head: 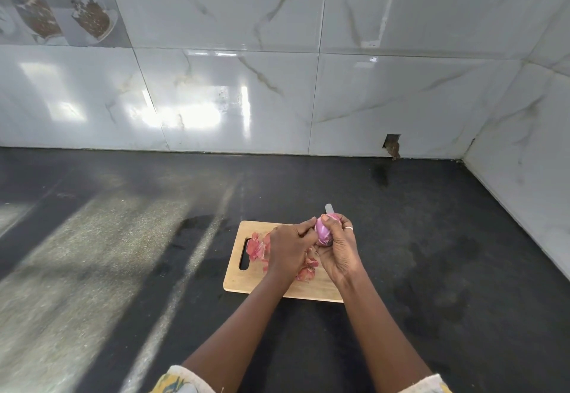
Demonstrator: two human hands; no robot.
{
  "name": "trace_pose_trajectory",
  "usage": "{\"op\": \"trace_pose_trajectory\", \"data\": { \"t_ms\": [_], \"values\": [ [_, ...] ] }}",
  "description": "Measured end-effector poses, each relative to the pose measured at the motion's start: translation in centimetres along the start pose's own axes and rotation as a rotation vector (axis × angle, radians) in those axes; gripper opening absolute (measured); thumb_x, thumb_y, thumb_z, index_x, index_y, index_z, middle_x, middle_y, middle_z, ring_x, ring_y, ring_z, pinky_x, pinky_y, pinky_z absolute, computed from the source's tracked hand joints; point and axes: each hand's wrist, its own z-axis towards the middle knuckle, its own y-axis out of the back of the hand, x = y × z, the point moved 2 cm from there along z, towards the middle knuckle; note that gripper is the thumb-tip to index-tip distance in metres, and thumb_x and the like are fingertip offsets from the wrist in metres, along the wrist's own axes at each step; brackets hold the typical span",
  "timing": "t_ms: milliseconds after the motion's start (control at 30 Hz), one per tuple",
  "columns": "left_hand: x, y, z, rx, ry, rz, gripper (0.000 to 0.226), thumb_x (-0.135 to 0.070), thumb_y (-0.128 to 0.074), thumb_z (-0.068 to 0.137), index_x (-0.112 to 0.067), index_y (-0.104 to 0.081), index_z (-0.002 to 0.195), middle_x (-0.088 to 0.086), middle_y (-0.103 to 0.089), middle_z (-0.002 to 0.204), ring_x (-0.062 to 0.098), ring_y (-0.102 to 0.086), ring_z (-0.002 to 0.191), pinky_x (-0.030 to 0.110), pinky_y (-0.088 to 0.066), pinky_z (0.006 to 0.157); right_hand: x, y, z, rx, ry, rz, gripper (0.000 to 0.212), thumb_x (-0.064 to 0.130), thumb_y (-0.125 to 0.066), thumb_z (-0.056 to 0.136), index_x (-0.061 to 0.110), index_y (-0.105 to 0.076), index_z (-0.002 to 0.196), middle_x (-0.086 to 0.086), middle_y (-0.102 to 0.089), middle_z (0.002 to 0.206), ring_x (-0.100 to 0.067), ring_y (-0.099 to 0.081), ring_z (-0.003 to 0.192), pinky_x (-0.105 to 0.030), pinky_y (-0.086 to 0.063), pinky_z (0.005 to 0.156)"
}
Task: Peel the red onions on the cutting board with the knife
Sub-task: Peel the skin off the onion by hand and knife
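A partly peeled red onion (322, 233) is held a little above the wooden cutting board (243, 281). My left hand (288, 252) grips it from the left with curled fingers. My right hand (337, 247), wearing a ring, is curled round the knife (328, 208). Only the pale blade tip shows above the onion, and a dark bit of handle below it. The right thumb presses on the top of the onion. Loose red onion skins (256, 247) lie on the board under and left of my hands.
The board has a handle slot (245, 254) at its left end and lies on a dark countertop (416, 254). Marble-look tiled walls (308, 99) close the back and the right side. A small hole (392, 144) is in the back wall near the corner.
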Motion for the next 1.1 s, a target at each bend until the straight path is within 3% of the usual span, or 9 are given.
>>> {"op": "trace_pose_trajectory", "data": {
  "t_ms": [133, 267, 400, 533, 700, 833, 967, 1100],
  "values": [
    [0.2, 0.3, 0.3, -0.030, 0.020, -0.025, 0.023, -0.013, -0.060, 0.085, -0.013, -0.069, 0.106, 0.004, -0.072, 0.100, 0.007, -0.066, 0.082, 0.019, -0.052, 0.076, 0.1, 0.0, 0.0, 0.013, 0.030, 0.009, 0.038, 0.000, -0.057, 0.090, 0.010, -0.040, 0.123, 0.000, -0.058, 0.099, -0.015, -0.061, 0.078, -0.024, -0.056, 0.058],
    [-0.1, 0.4, 0.0, -0.044, 0.046, -0.162, 0.021, -0.018, -0.065, 0.084, -0.012, -0.071, 0.103, 0.000, -0.073, 0.096, 0.001, -0.065, 0.081, 0.012, -0.051, 0.075, 0.0, -0.1, 0.2, 0.017, 0.042, 0.033, 0.037, -0.002, -0.056, 0.089, 0.013, -0.039, 0.118, -0.003, -0.057, 0.102, -0.015, -0.061, 0.080, -0.026, -0.057, 0.062],
    [0.5, 0.2, 0.1, 0.040, 0.161, -0.292, 0.025, -0.021, -0.071, 0.079, -0.013, -0.071, 0.103, 0.001, -0.073, 0.095, 0.010, -0.069, 0.088, 0.030, -0.056, 0.082, 0.0, 0.0, 0.4, 0.017, 0.043, 0.010, 0.035, -0.001, -0.059, 0.088, 0.017, -0.042, 0.113, -0.006, -0.058, 0.096, -0.014, -0.062, 0.073, -0.029, -0.056, 0.062],
    [1.2, 0.2, 0.4, 0.087, 0.285, -0.465, 0.019, -0.012, -0.071, 0.078, -0.010, -0.073, 0.097, 0.007, -0.074, 0.094, 0.021, -0.069, 0.091, 0.043, -0.054, 0.088, 0.0, 0.2, 0.4, 0.017, 0.055, 0.013, 0.033, -0.002, -0.059, 0.087, 0.019, -0.043, 0.108, -0.002, -0.055, 0.111, -0.017, -0.060, 0.082, -0.032, -0.055, 0.067],
    [1.4, 0.4, 0.8, 0.026, 0.304, -0.362, 0.012, -0.007, -0.067, 0.081, -0.013, -0.075, 0.088, 0.006, -0.074, 0.084, 0.020, -0.070, 0.081, 0.043, -0.056, 0.084, -0.2, 0.5, 0.8, -0.014, 0.057, 0.026, 0.034, 0.001, -0.062, 0.086, 0.020, -0.045, 0.107, -0.004, -0.047, 0.133, -0.021, -0.056, 0.093, -0.034, -0.056, 0.069],
    [0.7, 0.4, 0.5, -0.004, 0.242, -0.244, 0.014, -0.022, -0.068, 0.082, -0.011, -0.075, 0.087, 0.006, -0.073, 0.076, 0.017, -0.068, 0.070, 0.040, -0.057, 0.078, 0.1, 0.3, 0.7, 0.014, 0.089, -0.034, 0.042, 0.000, -0.063, 0.086, 0.017, -0.041, 0.117, -0.004, -0.054, 0.112, -0.018, -0.060, 0.086, -0.035, -0.056, 0.077],
    [0.4, 0.9, 0.6, -0.015, 0.175, -0.061, 0.018, -0.023, -0.068, 0.082, -0.007, -0.075, 0.088, 0.008, -0.073, 0.079, 0.011, -0.065, 0.066, 0.020, -0.052, 0.062, 0.2, 0.3, 0.6, 0.000, 0.112, -0.175, 0.050, 0.001, -0.068, 0.081, 0.016, -0.041, 0.121, 0.000, -0.055, 0.110, -0.020, -0.060, 0.094, -0.045, -0.050, 0.092],
    [0.0, 1.4, 1.0, 0.033, 0.159, 0.018, 0.017, -0.023, -0.071, 0.079, -0.007, -0.075, 0.084, 0.007, -0.073, 0.075, 0.009, -0.061, 0.059, 0.019, -0.051, 0.058, 0.3, 0.3, 0.4, 0.006, 0.122, -0.222, 0.050, -0.001, -0.068, 0.081, 0.016, -0.041, 0.119, 0.003, -0.056, 0.106, -0.017, -0.061, 0.093, -0.045, -0.050, 0.093]
  ]
}}
